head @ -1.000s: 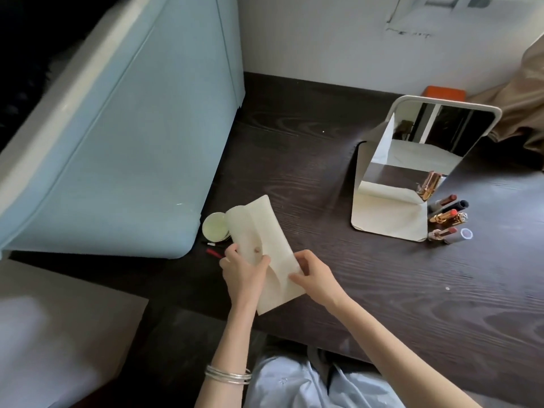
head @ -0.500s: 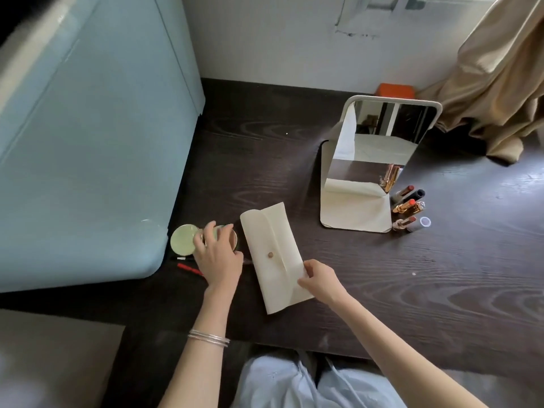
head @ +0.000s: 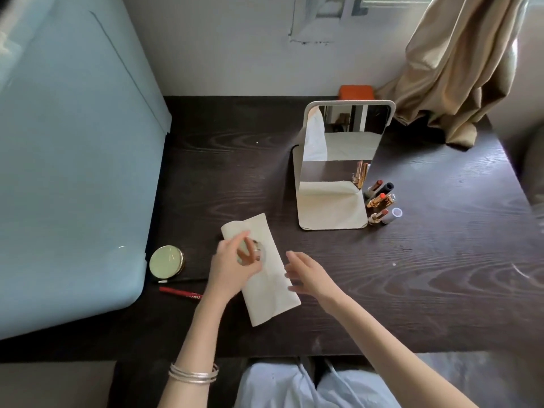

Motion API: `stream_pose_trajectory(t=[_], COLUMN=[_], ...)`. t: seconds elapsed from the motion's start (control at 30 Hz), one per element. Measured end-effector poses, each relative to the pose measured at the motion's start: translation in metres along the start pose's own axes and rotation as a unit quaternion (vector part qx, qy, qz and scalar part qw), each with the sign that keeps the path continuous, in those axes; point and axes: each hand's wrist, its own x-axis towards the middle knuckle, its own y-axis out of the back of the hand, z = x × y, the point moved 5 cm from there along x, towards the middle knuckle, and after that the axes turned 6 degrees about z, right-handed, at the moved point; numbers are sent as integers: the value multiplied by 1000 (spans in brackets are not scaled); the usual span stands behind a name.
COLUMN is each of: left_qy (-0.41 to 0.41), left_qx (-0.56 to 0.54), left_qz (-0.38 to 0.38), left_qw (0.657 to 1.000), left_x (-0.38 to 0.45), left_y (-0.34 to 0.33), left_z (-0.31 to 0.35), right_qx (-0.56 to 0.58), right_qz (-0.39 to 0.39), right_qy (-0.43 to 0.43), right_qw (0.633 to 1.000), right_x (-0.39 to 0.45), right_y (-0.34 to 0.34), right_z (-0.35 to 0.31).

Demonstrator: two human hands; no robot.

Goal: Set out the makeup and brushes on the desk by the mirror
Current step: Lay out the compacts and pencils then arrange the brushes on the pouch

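A cream pouch (head: 272,300) lies flat on the dark desk (head: 412,284), in front of the standing mirror (head: 338,160). My left hand (head: 229,267) holds a small round compact (head: 251,254) just above the pouch's upper half, fingers curled round its rim. My right hand (head: 306,273) hovers open beside the pouch's right edge, holding nothing. A pale green round compact (head: 166,260) rests on the desk at the left. Below it lie a thin black brush (head: 182,280) and a red pencil (head: 179,292). Several lipsticks (head: 379,201) stand right of the mirror.
A large light-blue panel (head: 73,157) borders the desk on the left. An orange box (head: 356,92) sits behind the mirror against the wall. A beige curtain (head: 459,63) drapes onto the desk's far right corner.
My left hand has lifted a round compact from beside the green one and carried it right, over the pouch. My right hand has let go of the pouch's lower edge and opened.
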Motion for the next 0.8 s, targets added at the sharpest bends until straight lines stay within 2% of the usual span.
stream_pose_trajectory(t=[0.07,0.13,0.17,0.23,0.33,0.43,0.5,0.57,0.63,0.7,0.8], left_qy=[-35,-70,-94,-173,-248,-208,-113,-12,28,-42,-162], left_qx=[-58,-17,46,193,277,285,295,300,282,251,135], left_qz=[-109,-164,-160,-106,-70,-47,-37,-58,-91,-141,-222], left_qw=[992,984,982,960,926,934,948,952,955,957,952], left_x=[-19,-34,-38,-43,-49,-54,-53,-47,-44,-47,-50], left_y=[-31,-60,-70,-81,-95,-109,-116,-119,-121,-124,-124], left_z=[26,47,55,70,88,94,97,97,94,95,98], right_qx=[127,221,247,262,293,299,307,339,368,364,367], right_qz=[-67,-108,-99,-57,-24,9,14,6,-2,-14,-3], right_qy=[-61,-93,-107,-137,-169,-121,-86,-72,-85,-114,-146], right_qw=[988,965,958,954,941,947,948,938,926,924,919], right_x=[-6,-9,-10,-10,-7,-2,-3,-2,0,5,9], right_y=[-3,4,11,28,42,49,47,46,51,58,72], right_z=[2,6,8,16,27,35,36,39,41,45,48])
